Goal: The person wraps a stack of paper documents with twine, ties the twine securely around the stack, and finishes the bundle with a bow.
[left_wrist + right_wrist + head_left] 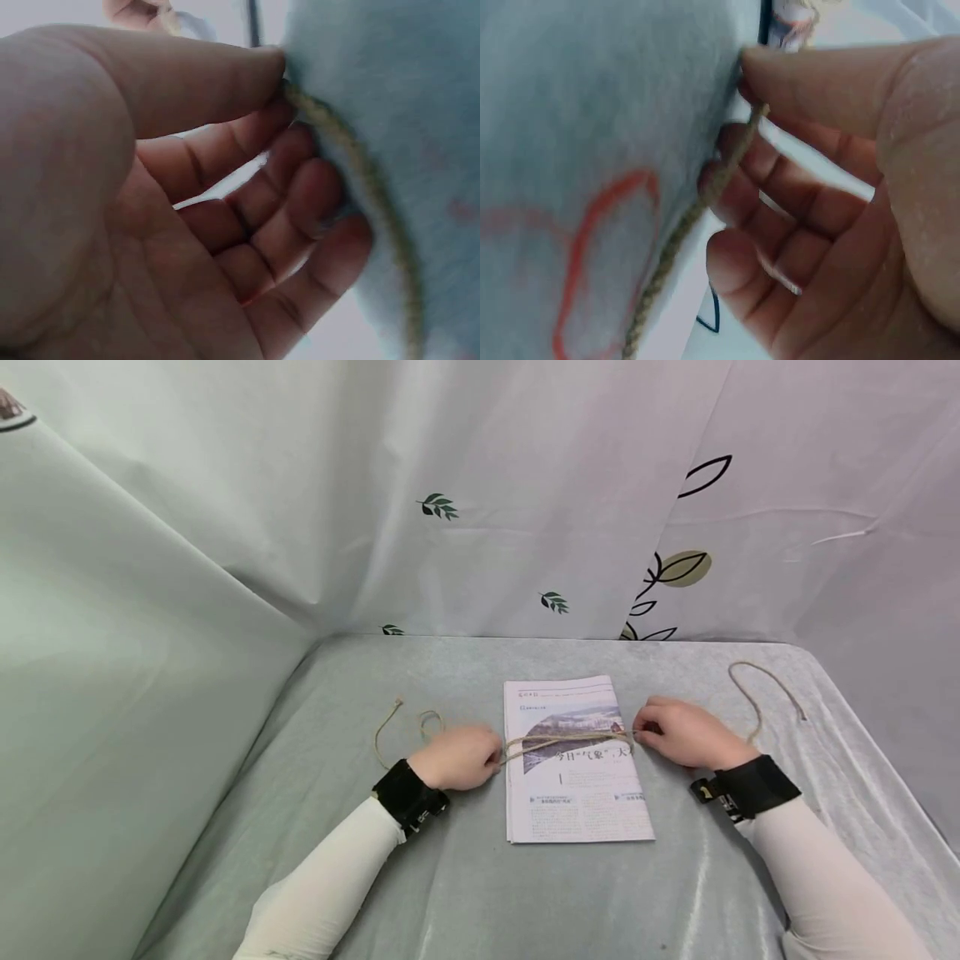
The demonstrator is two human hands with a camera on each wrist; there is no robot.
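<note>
A folded newspaper (581, 814) lies flat on the grey cloth, with tan twine (558, 738) running across its middle in more than one strand. At its left edge my left hand (459, 757) pinches the twine between thumb and forefinger; in the left wrist view the twine (375, 187) trails down past the curled fingers. Just off the right edge, my right hand (686, 732) pinches the other side of the twine. The right wrist view has that twine (679, 236) hanging from under the thumb. Whether the strands are knotted cannot be made out.
A loose twine end (386, 727) curls on the cloth beyond my left hand. Another twine end (765, 672) loops out beyond my right hand. The grey tablecloth (555, 902) meets a pale curtain (480, 560) with leaf prints at the back.
</note>
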